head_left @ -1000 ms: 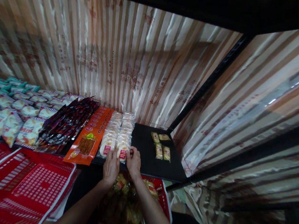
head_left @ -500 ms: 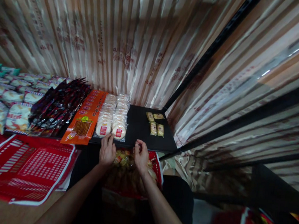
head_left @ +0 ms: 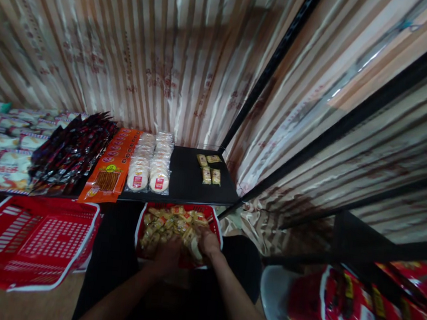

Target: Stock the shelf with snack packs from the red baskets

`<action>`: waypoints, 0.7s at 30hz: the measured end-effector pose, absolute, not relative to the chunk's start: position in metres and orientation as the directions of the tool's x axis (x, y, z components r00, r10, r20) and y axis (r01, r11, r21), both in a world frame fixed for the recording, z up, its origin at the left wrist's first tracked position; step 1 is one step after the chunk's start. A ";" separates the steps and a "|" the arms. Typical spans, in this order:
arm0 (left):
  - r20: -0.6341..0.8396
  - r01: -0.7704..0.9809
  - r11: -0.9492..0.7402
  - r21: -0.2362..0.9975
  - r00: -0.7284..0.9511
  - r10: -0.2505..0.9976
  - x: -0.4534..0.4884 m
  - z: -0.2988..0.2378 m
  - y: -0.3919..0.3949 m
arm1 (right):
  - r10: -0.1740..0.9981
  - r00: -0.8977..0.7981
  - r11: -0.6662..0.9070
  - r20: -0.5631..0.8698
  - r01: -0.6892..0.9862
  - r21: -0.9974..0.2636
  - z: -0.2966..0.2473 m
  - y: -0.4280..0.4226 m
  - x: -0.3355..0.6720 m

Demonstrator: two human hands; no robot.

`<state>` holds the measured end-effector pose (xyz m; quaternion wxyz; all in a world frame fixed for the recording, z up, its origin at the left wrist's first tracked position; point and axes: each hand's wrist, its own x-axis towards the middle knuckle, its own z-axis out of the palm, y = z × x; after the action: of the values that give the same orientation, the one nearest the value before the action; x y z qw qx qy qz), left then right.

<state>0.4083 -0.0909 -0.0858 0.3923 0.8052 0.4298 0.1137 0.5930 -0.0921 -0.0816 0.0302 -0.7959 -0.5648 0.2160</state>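
Observation:
A red basket (head_left: 217,227) full of small yellow snack packets (head_left: 172,221) sits in front of me, just below the black shelf (head_left: 188,190). Both my hands are down inside it. My left hand (head_left: 166,257) lies low among the packets in shadow, and its fingers do not show clearly. My right hand (head_left: 209,242) is at the basket's right side, its fingers curled round a pale packet (head_left: 194,251). On the shelf above lie two rows of round white cakes in clear wrap (head_left: 150,171) and a few small yellow packets (head_left: 208,172).
Left of the cakes lie a long orange packet (head_left: 108,177), dark red packets (head_left: 68,153) and white snack bags (head_left: 9,160). Flattened red baskets (head_left: 32,243) lie at the lower left. Red packages (head_left: 358,304) and a white seat (head_left: 275,299) are at the lower right. Striped curtain (head_left: 170,60) backs the shelf.
My hands left the cakes at the shelf's front edge and dropped into the red basket below. My view tilted down and right, bringing the basket and the red packages into sight.

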 end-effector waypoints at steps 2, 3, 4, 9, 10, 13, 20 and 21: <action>-0.161 0.582 -0.316 0.750 0.623 0.765 0.410 -0.089 -0.095 | 0.917 0.255 -0.347 -0.307 0.889 -0.300 -0.077 -0.093 0.591; -0.169 0.577 -0.302 0.759 0.622 0.765 0.410 -0.091 -0.096 | 0.920 0.248 -0.340 -0.304 0.890 -0.304 -0.075 -0.094 0.590; -0.177 0.577 -0.284 0.765 0.614 0.769 0.410 -0.092 -0.096 | 0.922 0.243 -0.335 -0.302 0.891 -0.307 -0.072 -0.094 0.589; -0.231 0.604 -0.215 0.767 0.573 0.787 0.409 -0.094 -0.097 | 0.925 0.236 -0.326 -0.299 0.895 -0.304 -0.062 -0.097 0.582; -0.242 0.609 -0.199 0.768 0.563 0.791 0.409 -0.093 -0.097 | 0.926 0.238 -0.326 -0.292 0.895 -0.305 -0.060 -0.097 0.580; -0.253 0.613 -0.142 0.777 0.511 0.821 0.408 -0.088 -0.097 | 0.938 0.252 -0.323 -0.237 0.882 -0.344 -0.053 -0.095 0.570; -0.292 0.568 0.067 0.820 0.314 0.903 0.403 -0.080 -0.077 | 0.977 0.187 -0.207 -0.105 0.697 -0.687 -0.033 -0.085 0.549; -0.298 0.531 0.108 0.840 0.286 0.911 0.402 -0.079 -0.072 | 0.979 0.178 -0.191 -0.097 0.651 -0.735 -0.031 -0.083 0.546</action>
<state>0.4016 -0.0724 -0.0787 0.4852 0.6386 0.5644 0.1954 0.5463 -0.0830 -0.0305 0.2808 -0.7141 -0.5708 0.2922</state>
